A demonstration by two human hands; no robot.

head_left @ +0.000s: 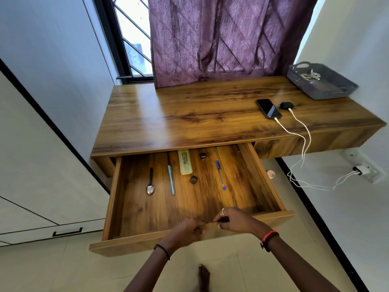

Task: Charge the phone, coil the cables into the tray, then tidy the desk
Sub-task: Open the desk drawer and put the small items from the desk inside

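The wooden desk's drawer (117,199) stands pulled wide out. Both my hands grip its front panel: my left hand (187,229) curls over the top edge, and my right hand (233,221) curls over it just to the right. Inside lie a spoon (150,183), a light blue pen (171,179), a yellow-green highlighter (184,161), a blue pen (220,174), a small dark clip (193,179) and a small dark cap (202,155). On the desk top at right, the phone (268,108) and a black earbud case (286,105) each have a white cable (304,142) plugged in. A grey tray (336,92) at far right holds coiled cables.
The two white cables hang off the desk's front edge and run to a charger (362,170) in a wall socket at lower right. A purple curtain (221,39) hangs behind the desk. White cupboards (42,186) stand at left. My bare foot (203,277) is on the tiled floor.
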